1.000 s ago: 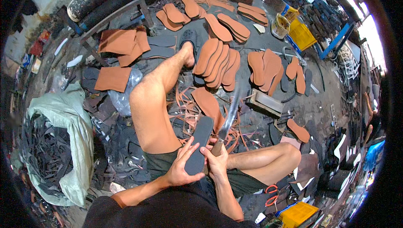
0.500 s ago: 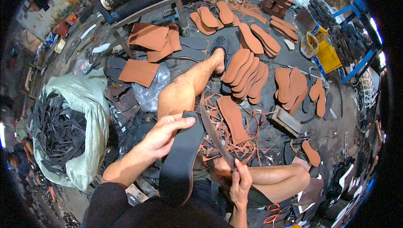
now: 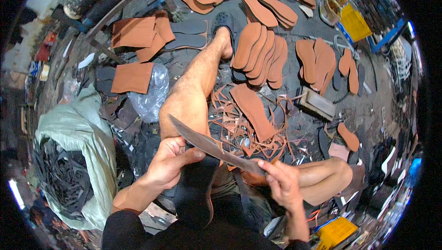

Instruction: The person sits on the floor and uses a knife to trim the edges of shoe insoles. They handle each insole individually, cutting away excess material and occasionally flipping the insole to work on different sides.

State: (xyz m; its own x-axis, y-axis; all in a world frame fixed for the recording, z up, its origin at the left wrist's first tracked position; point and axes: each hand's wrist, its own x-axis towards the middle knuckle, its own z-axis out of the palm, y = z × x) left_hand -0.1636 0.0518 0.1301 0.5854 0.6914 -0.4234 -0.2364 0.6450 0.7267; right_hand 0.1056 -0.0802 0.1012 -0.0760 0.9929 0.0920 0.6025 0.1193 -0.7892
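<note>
Pinched in my left hand [image 3: 169, 163], thumb on top, is the upper end of a black shoe sole [image 3: 195, 192] with a thin brown edge. The sole hangs over my lap, its lower end merging with my dark clothes. My right hand [image 3: 284, 183] grips the near end of a long, curved knife [image 3: 212, 148]. Slantwise, the blade crosses above the sole's top end, its tip up and to the left, past my left thumb. Whether the blade touches the sole, I cannot tell. Between my legs lie brown trimmings [image 3: 235, 132] and a brown sole blank [image 3: 253, 112].
Brown soles [image 3: 260, 54] lie fanned out ahead, with further piles around. A green-white sack [image 3: 99, 158] of black scraps stands at left. Square brown sheets [image 3: 133, 32] lie beyond my outstretched leg. A grey block [image 3: 317, 103] sits at right, and a yellow container [image 3: 355, 22] farther off.
My right hand has moved right and up, and the knife has swung from steep to slanting across the sole's top. The whole view has shifted; another person's legs at the top are gone from sight.
</note>
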